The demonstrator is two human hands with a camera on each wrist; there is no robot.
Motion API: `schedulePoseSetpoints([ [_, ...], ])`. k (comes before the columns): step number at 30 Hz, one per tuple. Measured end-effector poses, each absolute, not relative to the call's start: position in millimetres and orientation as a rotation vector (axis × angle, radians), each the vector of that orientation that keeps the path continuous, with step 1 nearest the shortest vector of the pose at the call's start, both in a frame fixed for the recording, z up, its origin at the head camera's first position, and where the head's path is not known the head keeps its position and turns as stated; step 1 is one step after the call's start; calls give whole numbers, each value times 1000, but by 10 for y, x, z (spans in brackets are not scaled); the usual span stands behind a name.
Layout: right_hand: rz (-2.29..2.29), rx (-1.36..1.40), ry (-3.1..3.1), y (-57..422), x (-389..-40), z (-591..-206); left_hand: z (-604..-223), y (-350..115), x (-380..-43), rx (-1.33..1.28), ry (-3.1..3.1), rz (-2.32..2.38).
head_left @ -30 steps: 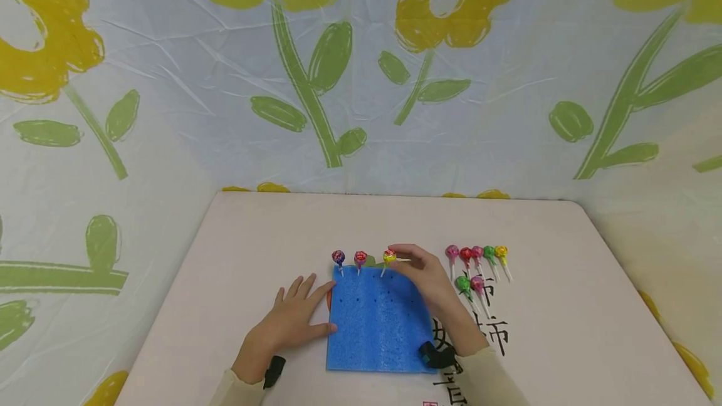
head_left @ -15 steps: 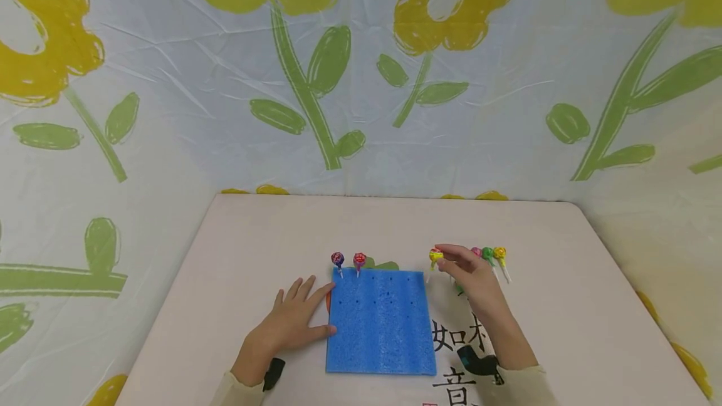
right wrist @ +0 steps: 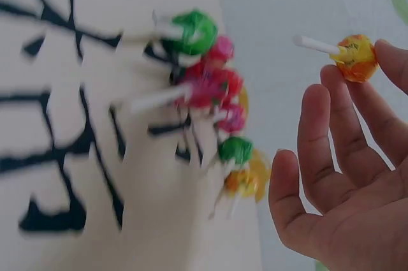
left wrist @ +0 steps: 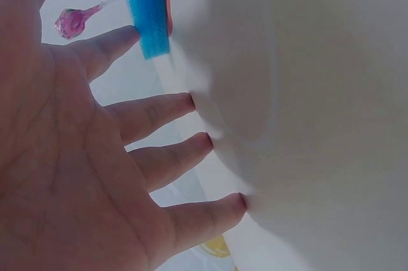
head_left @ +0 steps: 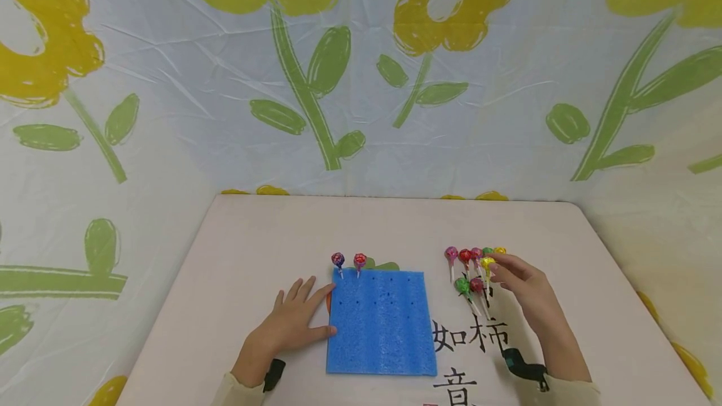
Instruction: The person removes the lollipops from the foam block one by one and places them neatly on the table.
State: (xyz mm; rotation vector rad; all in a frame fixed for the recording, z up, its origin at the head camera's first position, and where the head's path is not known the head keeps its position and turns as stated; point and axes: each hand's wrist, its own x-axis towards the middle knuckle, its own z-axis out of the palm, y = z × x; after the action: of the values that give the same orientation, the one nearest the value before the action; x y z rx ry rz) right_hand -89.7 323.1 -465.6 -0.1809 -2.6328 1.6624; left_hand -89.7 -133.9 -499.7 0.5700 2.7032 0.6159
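A yellow lollipop (head_left: 487, 263) is pinched by its wrapped head in my right hand (head_left: 527, 290), above several lollipops at the right. Its white stick points away from the fingers in the right wrist view, where the candy (right wrist: 356, 58) looks yellow and orange. My left hand (head_left: 290, 321) lies spread out, index finger and thumb touching the left edge of a blue foam board (head_left: 383, 337). Small dark holes dot the board. A dark purple lollipop (head_left: 337, 259) and a red-pink lollipop (head_left: 360, 259) stand at its far left edge, sticks down in it.
Green (head_left: 462, 285), red (head_left: 465, 255) and purple (head_left: 451, 253) lollipops lie on the pale table (head_left: 271, 230) with several others, right of the board. Black brush characters (head_left: 451, 336) mark the tabletop. A flower-print cloth (head_left: 496, 143) hangs behind.
My right hand has carried the yellow lollipop from the board's far edge rightward to above the loose lollipops. The left hand stays put at the board.
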Motion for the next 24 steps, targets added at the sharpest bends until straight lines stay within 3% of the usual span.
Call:
schedulePoseSetpoints([
  [24,1458,-355,-2964,3475,-909,-4912,-5005,-1356,-922,597,2707,596],
])
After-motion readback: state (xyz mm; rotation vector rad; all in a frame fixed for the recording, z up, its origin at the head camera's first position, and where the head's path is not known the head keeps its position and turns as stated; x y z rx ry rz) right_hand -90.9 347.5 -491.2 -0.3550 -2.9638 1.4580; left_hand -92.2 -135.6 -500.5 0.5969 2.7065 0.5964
